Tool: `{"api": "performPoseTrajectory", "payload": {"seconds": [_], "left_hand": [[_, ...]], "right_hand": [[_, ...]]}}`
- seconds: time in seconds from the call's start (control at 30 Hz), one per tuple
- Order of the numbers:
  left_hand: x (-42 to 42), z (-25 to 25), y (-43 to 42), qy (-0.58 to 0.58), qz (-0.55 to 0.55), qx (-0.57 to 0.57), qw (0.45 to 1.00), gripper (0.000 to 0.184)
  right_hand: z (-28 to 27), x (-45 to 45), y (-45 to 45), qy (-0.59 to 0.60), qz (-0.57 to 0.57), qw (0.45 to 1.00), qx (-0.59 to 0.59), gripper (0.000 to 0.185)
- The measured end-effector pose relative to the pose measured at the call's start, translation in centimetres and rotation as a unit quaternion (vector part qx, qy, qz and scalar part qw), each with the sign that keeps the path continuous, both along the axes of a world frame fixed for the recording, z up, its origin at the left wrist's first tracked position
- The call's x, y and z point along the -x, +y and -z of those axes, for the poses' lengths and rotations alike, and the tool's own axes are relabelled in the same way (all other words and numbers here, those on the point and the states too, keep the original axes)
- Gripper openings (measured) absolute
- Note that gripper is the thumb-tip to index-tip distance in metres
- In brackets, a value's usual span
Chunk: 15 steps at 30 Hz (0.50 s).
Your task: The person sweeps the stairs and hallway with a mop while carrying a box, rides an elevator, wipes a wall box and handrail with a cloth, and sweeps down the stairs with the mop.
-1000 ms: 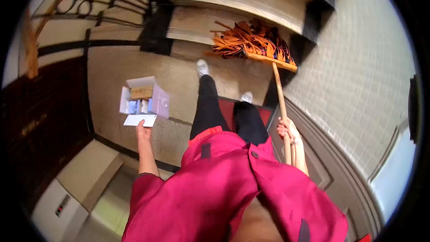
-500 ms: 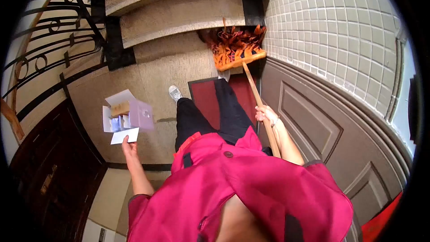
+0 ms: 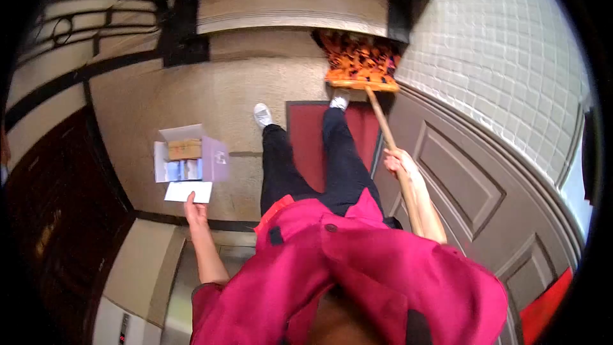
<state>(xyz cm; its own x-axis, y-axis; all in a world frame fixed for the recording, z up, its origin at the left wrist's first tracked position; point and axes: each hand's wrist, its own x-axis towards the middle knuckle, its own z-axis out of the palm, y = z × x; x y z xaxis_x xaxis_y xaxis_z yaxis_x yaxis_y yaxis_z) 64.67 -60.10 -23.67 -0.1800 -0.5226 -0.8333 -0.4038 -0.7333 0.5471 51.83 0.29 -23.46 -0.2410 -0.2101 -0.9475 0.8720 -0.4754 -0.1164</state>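
Observation:
My left hand (image 3: 196, 208) pinches the white front flap of an open pale-lilac cardboard box (image 3: 216, 160), holding it out to my left. Inside the box lie a brown carton (image 3: 184, 149) and some bluish-white packets (image 3: 174, 170), too small to read. My right hand (image 3: 400, 161) is wrapped round the wooden handle of a mop (image 3: 382, 118), which slants back along my forearm. At the far end, its orange and dark cloth-strip head (image 3: 361, 57) rests against the foot of the stairs, beside the tiled wall.
Stone steps (image 3: 294, 3) rise ahead, with a black iron railing (image 3: 105, 22) on the left. A dark red mat (image 3: 313, 147) lies under my right leg. A brown panelled wall (image 3: 456, 172) runs close on my right; a dark door (image 3: 51, 217) is at the left.
My view has shifted, so the stairs, mop and box sit farther right. The mop's head has turned slightly and its handle stands a little steeper. Both hands keep their hold.

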Motion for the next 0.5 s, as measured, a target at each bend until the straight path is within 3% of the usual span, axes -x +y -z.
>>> {"api": "performPoseTrajectory", "payload": {"seconds": [0.13, 0.23, 0.4, 0.5], "left_hand": [[-1.0, 2.7, -2.4, -0.034, -0.029, -0.003, 0.999, 0.034], [0.2, 2.6, -2.5, -0.048, -0.050, 0.008, 0.998, 0.034], [-3.3, 6.9, -5.3, -0.042, -0.074, -0.051, 0.995, 0.037], [-3.1, 6.8, -5.6, -0.039, -0.067, -0.040, 0.996, 0.039]], "right_hand": [[-1.5, 4.4, -1.7, -0.067, 0.228, 0.969, 0.062, 0.010], [-1.6, 9.7, -4.6, -0.071, 0.271, 0.956, 0.091, 0.011], [2.1, 13.8, -15.2, -0.064, 0.052, 0.994, 0.074, 0.013], [4.7, 14.5, -21.8, -0.048, -0.106, 0.990, 0.081, 0.008]]}}
